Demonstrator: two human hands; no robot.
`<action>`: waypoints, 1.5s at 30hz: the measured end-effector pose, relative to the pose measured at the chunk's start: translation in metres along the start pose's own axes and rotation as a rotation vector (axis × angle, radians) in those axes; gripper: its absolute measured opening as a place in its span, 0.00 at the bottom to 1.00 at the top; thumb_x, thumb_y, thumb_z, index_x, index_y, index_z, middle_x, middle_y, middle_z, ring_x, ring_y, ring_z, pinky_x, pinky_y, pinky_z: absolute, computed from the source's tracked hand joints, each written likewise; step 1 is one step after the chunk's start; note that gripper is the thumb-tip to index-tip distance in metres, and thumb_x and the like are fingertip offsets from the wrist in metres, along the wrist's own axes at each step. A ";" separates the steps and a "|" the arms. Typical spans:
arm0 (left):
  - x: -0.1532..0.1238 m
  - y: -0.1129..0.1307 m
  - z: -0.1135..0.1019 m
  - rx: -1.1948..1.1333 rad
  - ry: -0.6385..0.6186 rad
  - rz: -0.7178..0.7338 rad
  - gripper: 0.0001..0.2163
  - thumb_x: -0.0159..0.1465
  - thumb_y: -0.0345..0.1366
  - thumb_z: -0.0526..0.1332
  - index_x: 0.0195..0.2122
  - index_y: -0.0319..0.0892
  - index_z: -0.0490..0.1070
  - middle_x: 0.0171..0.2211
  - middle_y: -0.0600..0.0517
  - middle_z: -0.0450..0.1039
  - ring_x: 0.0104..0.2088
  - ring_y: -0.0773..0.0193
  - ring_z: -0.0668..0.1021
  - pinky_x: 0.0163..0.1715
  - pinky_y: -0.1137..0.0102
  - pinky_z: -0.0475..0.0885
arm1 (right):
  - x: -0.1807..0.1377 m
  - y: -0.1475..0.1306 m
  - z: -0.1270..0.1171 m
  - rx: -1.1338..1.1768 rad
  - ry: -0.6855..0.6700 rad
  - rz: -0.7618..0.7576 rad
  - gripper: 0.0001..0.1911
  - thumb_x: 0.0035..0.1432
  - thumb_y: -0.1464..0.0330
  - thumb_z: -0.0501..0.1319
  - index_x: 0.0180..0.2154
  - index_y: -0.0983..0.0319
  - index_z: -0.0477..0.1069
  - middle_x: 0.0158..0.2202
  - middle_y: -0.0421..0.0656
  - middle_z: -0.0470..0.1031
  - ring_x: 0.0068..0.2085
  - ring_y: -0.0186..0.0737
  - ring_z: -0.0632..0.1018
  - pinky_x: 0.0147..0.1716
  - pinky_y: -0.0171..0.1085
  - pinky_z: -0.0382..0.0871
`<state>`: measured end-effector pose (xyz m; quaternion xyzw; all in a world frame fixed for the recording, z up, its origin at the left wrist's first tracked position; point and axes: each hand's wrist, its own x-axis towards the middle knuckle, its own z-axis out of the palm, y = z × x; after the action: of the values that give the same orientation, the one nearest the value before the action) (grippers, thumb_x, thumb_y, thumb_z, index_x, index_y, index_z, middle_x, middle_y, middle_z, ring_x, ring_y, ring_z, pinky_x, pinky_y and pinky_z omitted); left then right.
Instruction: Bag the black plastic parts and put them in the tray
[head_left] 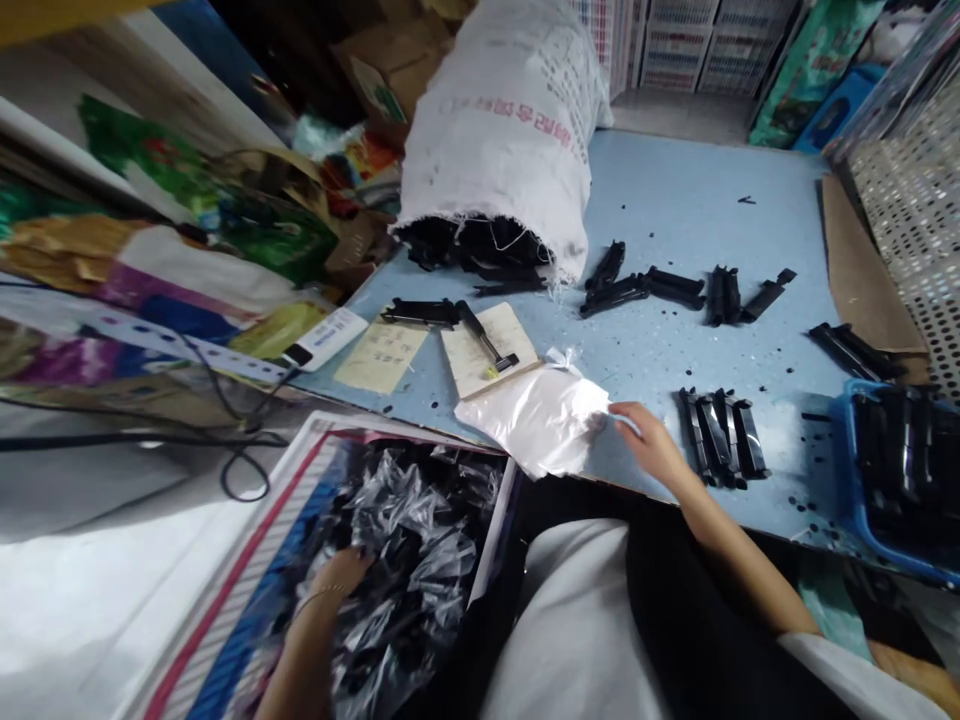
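Note:
My right hand (643,438) pinches the right edge of a stack of thin, clear plastic bags (551,415) at the table's near edge. My left hand (343,572) reaches down into a crate (184,640) at the lower left, among clear plastic bags (412,510) with black parts in them. Its fingers are mostly hidden and blurred there. To the right of my right hand, several long black plastic parts (720,438) lie side by side. A black-handled tool with a crosswise head (487,335) rests on a pale block (491,350) behind the bag stack.
A white woven sack (510,130) lies on the blue table (675,190), its mouth showing black parts. More black parts (675,287) are scattered across the tabletop. At right stands a blue basket (851,470) of black parts. Cables (240,440) hang at left beside a yellow note (382,357).

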<state>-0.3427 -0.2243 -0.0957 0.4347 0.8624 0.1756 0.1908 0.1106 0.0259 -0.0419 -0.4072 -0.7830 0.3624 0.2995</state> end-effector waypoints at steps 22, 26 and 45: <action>0.035 0.290 0.101 -0.146 -0.136 0.655 0.08 0.57 0.35 0.72 0.33 0.41 0.73 0.42 0.46 0.72 0.42 0.55 0.76 0.44 0.60 0.73 | -0.045 0.017 -0.087 -0.133 -0.068 0.600 0.14 0.63 0.64 0.59 0.48 0.61 0.73 0.38 0.46 0.81 0.39 0.43 0.80 0.38 0.39 0.71; 0.036 0.293 0.104 -0.253 -0.205 0.622 0.06 0.65 0.32 0.62 0.29 0.42 0.74 0.37 0.47 0.74 0.41 0.57 0.77 0.45 0.62 0.73 | -0.029 0.015 -0.046 0.670 -0.005 0.571 0.18 0.54 0.55 0.67 0.40 0.61 0.76 0.34 0.42 0.80 0.36 0.41 0.80 0.36 0.38 0.74; 0.039 0.290 0.095 -0.916 -0.307 0.215 0.11 0.60 0.43 0.65 0.37 0.43 0.67 0.27 0.57 0.70 0.27 0.67 0.74 0.31 0.71 0.71 | 0.004 -0.011 0.033 1.344 -0.180 0.716 0.19 0.43 0.60 0.78 0.33 0.62 0.76 0.34 0.43 0.84 0.32 0.38 0.83 0.35 0.36 0.81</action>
<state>-0.1203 -0.0173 -0.0490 0.4136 0.6088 0.4893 0.4679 0.0787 0.0140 -0.0504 -0.3350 -0.2360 0.8674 0.2821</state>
